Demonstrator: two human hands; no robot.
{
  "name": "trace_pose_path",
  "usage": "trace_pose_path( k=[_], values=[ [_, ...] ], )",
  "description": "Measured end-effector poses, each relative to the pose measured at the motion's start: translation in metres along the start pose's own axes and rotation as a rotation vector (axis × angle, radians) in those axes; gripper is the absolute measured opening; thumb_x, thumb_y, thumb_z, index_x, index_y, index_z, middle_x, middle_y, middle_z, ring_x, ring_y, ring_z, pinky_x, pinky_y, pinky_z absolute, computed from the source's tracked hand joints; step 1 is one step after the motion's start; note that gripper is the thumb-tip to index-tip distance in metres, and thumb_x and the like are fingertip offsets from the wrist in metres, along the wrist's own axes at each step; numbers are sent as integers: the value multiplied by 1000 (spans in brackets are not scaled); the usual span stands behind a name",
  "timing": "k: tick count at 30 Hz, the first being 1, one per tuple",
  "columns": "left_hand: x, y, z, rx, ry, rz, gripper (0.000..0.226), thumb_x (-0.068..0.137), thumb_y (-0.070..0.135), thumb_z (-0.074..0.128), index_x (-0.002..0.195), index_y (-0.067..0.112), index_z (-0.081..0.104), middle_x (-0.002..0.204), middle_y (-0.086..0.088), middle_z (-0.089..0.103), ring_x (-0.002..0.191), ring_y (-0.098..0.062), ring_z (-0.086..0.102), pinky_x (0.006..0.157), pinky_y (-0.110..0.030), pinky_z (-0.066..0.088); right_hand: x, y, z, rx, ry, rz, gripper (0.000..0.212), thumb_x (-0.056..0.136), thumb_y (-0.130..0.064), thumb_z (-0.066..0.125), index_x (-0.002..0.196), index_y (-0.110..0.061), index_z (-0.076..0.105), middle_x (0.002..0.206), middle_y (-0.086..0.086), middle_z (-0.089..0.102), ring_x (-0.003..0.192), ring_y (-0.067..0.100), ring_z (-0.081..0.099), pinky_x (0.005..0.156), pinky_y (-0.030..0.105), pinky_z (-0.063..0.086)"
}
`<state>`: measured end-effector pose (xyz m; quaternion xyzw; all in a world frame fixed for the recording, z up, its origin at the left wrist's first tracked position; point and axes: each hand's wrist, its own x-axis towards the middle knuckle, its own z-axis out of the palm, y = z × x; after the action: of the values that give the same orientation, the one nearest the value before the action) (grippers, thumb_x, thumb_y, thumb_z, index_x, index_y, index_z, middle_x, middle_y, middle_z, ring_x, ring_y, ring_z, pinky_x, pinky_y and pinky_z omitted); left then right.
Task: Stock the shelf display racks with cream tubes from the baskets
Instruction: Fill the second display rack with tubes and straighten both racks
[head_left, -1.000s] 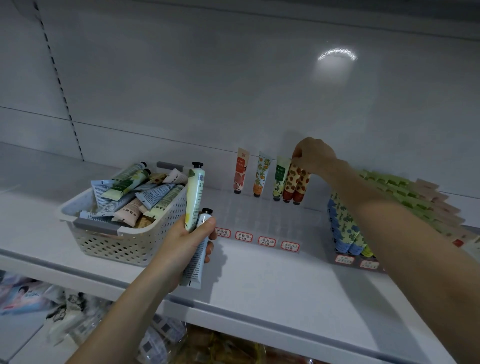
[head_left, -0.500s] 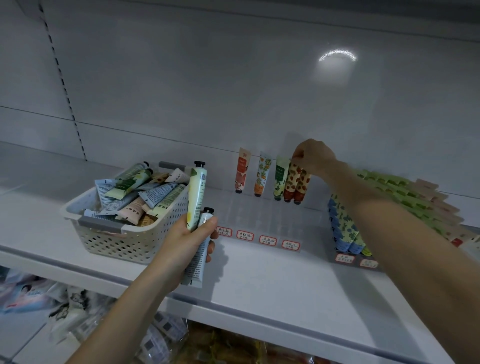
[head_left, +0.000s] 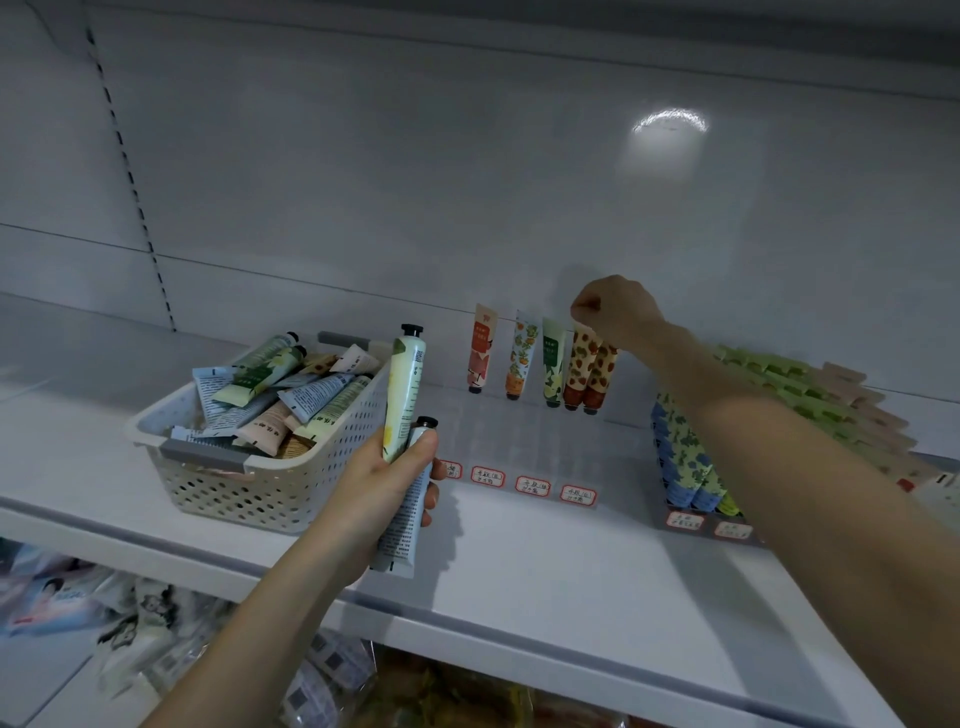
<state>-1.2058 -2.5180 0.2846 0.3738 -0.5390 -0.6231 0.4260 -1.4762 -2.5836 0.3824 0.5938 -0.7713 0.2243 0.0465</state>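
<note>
red-spotted tube (head_left: 582, 358) stands cap down at the back of the clear rack (head_left: 519, 431), right under the right hand (head_left: 615, 312). the fingers are curled down and seem to pinch its crimped top. a second spotted tube (head_left: 603, 374) touches it on the wrist side. three more tubes (head_left: 521, 358) stand spaced apart to that hand's left.

left hand (head_left: 384, 483) is low and near, beside the basket (head_left: 249, 483). it grips a pale tube (head_left: 402, 395) and a white tube (head_left: 408, 519), both cap up.

risks, as judged:
- the two spotted tubes lean together. if they share one slot or one is not seated, letting go could tip the pair.
- a tip to the left could knock down the three standing tubes.
- the right forearm crosses above the full rack (head_left: 685, 457). pulling back low could brush its tops.
- the pale tube is held only by its lower end and rises well above the fist, so a loose grip could let it slide or fall onto the shelf (head_left: 545, 571).
- cannot tell how deep the slots are.
</note>
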Motion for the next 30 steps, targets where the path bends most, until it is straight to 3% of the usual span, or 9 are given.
trace_pose_path(
  k=[4, 11, 30],
  values=[
    [1, 0, -2, 8, 7, -6, 18, 92, 26, 53, 103, 13, 50, 73, -3, 59, 53, -10, 52, 49, -23, 46, 4, -7, 10, -109, -40, -17, 21, 92, -21, 52, 100, -8, 67, 103, 9, 67, 98, 25, 60, 77, 30, 47],
    [1, -3, -3, 11, 3, -5, 22, 92, 26, 54, 106, 11, 50, 73, -3, 59, 54, -11, 52, 50, -24, 45, -1, -4, 10, -261, -7, -8, 17, 88, -15, 53, 96, -8, 67, 103, 11, 64, 103, 27, 54, 78, 32, 46],
    [1, 0, 1, -2, -6, 0, 22, 91, 29, 54, 107, 13, 51, 74, -3, 60, 54, -10, 54, 51, -25, 45, -4, -6, 2, -74, 15, 15, 19, 88, -16, 54, 95, -5, 67, 100, 10, 67, 95, 24, 60, 71, 27, 43]
  ],
)
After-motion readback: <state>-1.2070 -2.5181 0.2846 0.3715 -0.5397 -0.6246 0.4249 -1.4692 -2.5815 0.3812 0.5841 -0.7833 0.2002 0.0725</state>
